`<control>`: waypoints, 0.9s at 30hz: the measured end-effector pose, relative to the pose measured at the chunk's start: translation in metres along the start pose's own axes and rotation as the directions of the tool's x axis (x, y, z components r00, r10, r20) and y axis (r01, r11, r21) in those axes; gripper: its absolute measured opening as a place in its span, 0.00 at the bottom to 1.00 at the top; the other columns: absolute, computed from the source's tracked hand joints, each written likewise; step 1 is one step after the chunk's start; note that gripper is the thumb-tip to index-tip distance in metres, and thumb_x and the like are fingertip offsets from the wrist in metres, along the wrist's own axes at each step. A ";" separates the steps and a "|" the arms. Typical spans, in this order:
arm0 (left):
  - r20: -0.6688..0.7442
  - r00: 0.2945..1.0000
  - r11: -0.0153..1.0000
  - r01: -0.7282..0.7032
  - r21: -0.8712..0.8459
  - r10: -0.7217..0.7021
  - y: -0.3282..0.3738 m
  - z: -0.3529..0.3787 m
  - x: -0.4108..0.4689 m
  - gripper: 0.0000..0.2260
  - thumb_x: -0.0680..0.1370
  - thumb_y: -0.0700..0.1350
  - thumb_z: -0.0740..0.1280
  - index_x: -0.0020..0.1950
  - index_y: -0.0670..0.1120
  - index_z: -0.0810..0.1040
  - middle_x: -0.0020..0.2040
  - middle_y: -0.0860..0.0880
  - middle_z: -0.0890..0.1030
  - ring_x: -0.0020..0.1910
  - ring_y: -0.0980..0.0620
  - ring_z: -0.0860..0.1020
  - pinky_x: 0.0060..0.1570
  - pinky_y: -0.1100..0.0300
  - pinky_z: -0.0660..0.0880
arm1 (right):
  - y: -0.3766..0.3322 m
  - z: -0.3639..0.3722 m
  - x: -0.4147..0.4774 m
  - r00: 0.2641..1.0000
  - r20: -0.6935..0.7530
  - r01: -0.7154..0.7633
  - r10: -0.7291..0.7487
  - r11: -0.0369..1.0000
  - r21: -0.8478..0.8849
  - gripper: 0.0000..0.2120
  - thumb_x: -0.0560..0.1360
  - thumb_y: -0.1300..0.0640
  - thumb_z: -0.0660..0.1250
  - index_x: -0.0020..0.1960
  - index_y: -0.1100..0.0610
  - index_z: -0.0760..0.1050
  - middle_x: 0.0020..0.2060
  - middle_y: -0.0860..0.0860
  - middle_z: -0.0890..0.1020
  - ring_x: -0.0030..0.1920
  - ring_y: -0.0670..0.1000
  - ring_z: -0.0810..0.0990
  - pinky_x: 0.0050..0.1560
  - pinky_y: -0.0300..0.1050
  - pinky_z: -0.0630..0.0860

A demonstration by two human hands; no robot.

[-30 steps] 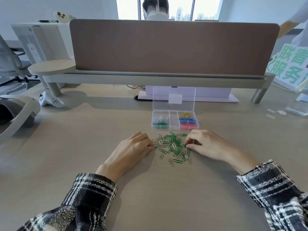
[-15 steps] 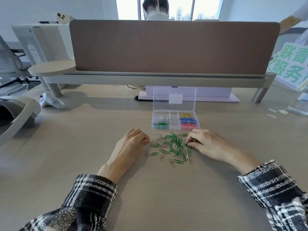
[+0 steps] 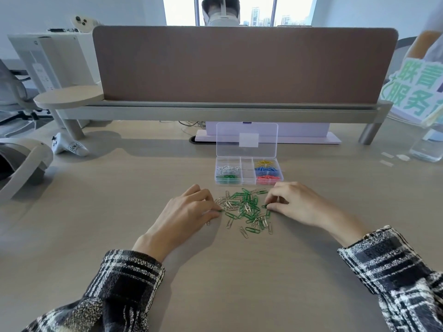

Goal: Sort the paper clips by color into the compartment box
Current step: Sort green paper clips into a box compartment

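A loose pile of green and silver paper clips [image 3: 247, 209] lies on the desk just in front of the clear compartment box [image 3: 248, 182]. The box's lid [image 3: 247, 140] stands upright. Inside, silver clips [image 3: 227, 167] and green clips [image 3: 226, 177] fill the left cells; yellow [image 3: 265, 161], blue [image 3: 266, 168] and red [image 3: 268, 178] fill the right ones. My left hand [image 3: 189, 212] rests at the pile's left edge, fingertips pinched on a green clip. My right hand [image 3: 297, 204] is at the right edge, thumb and forefinger closed on another green clip.
A brown desk divider [image 3: 239, 65] on a raised shelf stands behind the box, with a person beyond it. A headset [image 3: 21, 161] and a white controller [image 3: 69, 147] lie at the left. A clear bottle [image 3: 429, 144] and a green-lettered sign [image 3: 417, 92] are at the right.
My left hand drew back left from the pile, leaving a few clips spread out, then returned to its left edge. My right hand stayed at the right edge.
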State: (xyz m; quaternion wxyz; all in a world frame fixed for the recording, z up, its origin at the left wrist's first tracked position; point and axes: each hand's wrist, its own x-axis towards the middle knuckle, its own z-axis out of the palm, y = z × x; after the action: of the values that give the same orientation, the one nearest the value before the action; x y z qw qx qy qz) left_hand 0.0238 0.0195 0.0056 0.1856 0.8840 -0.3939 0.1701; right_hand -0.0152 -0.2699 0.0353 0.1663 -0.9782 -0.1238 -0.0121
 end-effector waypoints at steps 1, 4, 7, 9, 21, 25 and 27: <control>-0.002 1.000 1.000 -0.018 0.023 0.018 0.000 0.000 0.000 0.17 0.79 0.59 0.57 0.51 0.54 0.83 0.45 0.59 0.75 0.47 0.58 0.69 0.31 0.56 0.76 | 0.000 0.000 0.000 1.000 0.005 -0.001 0.001 1.000 0.003 0.03 0.77 0.51 0.68 0.48 0.48 0.80 0.44 0.40 0.76 0.45 0.41 0.75 0.49 0.42 0.73; 0.000 0.999 0.998 -0.049 0.050 0.049 0.002 -0.001 0.000 0.16 0.80 0.56 0.56 0.49 0.52 0.82 0.45 0.58 0.76 0.48 0.57 0.70 0.30 0.57 0.75 | 0.000 0.002 0.000 0.999 0.038 0.010 -0.010 1.000 -0.018 0.03 0.78 0.51 0.65 0.49 0.49 0.77 0.45 0.40 0.75 0.47 0.41 0.73 0.52 0.42 0.73; -0.006 0.999 0.999 -0.042 0.033 0.042 0.002 -0.001 0.000 0.16 0.80 0.56 0.56 0.49 0.52 0.82 0.46 0.58 0.77 0.48 0.57 0.71 0.31 0.56 0.76 | 0.000 0.002 0.000 0.999 0.042 0.024 -0.023 0.999 -0.022 0.02 0.79 0.52 0.64 0.49 0.49 0.75 0.45 0.40 0.73 0.49 0.42 0.73 0.52 0.41 0.72; -0.020 0.999 0.999 -0.041 0.027 0.042 0.003 0.000 0.000 0.15 0.80 0.55 0.57 0.48 0.51 0.81 0.46 0.58 0.77 0.49 0.57 0.72 0.32 0.56 0.76 | 0.000 0.000 0.000 0.999 0.001 0.037 -0.037 0.999 -0.007 0.02 0.79 0.53 0.64 0.48 0.49 0.74 0.45 0.39 0.74 0.48 0.43 0.73 0.52 0.44 0.73; -0.029 0.998 0.998 -0.045 0.042 0.047 -0.011 -0.015 -0.001 0.09 0.79 0.52 0.62 0.48 0.52 0.80 0.46 0.60 0.77 0.46 0.57 0.71 0.31 0.55 0.75 | 0.001 -0.011 -0.005 0.973 0.102 0.203 -0.205 0.979 0.030 0.10 0.74 0.60 0.71 0.49 0.45 0.83 0.42 0.36 0.77 0.49 0.40 0.74 0.52 0.46 0.74; -0.003 1.000 0.999 -0.027 0.021 0.027 -0.011 -0.015 -0.002 0.08 0.79 0.53 0.63 0.47 0.53 0.81 0.45 0.60 0.77 0.47 0.59 0.70 0.33 0.56 0.76 | 0.003 -0.012 -0.004 0.977 0.104 0.188 -0.187 0.982 0.001 0.04 0.73 0.55 0.73 0.45 0.47 0.82 0.42 0.37 0.77 0.50 0.38 0.72 0.53 0.44 0.73; 0.004 1.000 0.999 -0.025 0.022 0.025 -0.010 -0.013 -0.001 0.09 0.79 0.53 0.62 0.47 0.54 0.81 0.45 0.61 0.77 0.47 0.59 0.70 0.33 0.57 0.75 | 0.004 -0.013 -0.004 0.978 0.119 0.177 -0.173 0.984 -0.024 0.01 0.73 0.52 0.72 0.44 0.47 0.80 0.45 0.39 0.76 0.51 0.38 0.71 0.55 0.42 0.71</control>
State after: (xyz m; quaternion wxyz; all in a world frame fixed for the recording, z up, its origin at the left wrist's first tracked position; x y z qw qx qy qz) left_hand 0.0289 0.0326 0.0141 0.1728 0.8814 -0.4033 0.1750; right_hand -0.0180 -0.2793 0.0459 0.1404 -0.9652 -0.2189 0.0285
